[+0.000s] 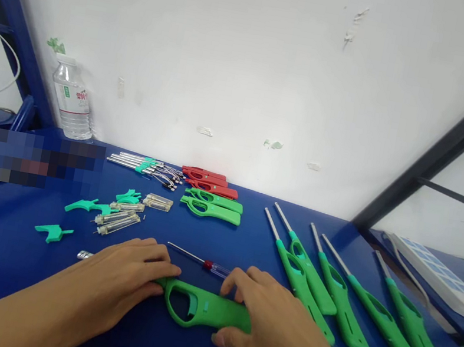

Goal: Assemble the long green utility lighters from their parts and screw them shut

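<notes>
A green long-nose lighter (208,308) lies across the table's front, with a teal trigger (192,305) in its finger loop. My left hand (137,267) is closed around its left end, where the metal tube (84,255) peeks out past my wrist. Around the handle's right end curls my right hand (265,317), thumb in front and fingers behind. Just behind the lighter lies a screwdriver (199,258) with a red and clear handle, its grip end partly hidden by my right fingers.
Several green lighters (331,298) with metal tubes lie at right. Farther back are red shells (211,188), green shells (211,210) and wired metal tubes (143,165). Clear fuel tanks (120,222) and teal triggers (53,232) sit at left. A bottle (72,100) stands against the wall.
</notes>
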`<action>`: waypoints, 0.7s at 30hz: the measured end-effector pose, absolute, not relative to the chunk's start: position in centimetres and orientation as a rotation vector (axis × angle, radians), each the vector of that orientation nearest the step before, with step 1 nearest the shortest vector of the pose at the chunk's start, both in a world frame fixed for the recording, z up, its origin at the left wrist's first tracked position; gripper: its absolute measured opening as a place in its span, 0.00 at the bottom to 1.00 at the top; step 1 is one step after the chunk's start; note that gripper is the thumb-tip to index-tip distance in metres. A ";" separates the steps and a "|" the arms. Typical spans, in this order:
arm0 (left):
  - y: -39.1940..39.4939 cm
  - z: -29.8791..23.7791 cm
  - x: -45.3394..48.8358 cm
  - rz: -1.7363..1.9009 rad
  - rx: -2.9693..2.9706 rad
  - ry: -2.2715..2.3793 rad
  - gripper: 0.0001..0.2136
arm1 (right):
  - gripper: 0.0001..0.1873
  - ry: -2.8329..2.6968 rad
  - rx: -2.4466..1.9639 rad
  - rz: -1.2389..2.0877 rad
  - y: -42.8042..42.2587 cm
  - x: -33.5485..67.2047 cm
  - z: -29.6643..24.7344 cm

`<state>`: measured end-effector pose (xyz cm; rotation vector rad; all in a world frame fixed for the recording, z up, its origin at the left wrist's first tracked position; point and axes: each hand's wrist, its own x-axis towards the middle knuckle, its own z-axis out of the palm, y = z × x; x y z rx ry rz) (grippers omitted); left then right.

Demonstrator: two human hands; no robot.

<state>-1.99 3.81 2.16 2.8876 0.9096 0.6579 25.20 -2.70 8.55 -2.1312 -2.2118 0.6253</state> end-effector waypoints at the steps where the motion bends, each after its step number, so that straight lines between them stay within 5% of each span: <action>1: 3.8 2.4 -1.9 0.643 2.895 0.904 0.20 | 0.21 -2.218 -2.122 0.624 -2.7 25.2 8.6; 21: 3.6 2.5 -1.2 0.605 2.758 0.951 0.18 | 0.15 -2.225 -2.272 0.589 -2.1 24.2 9.3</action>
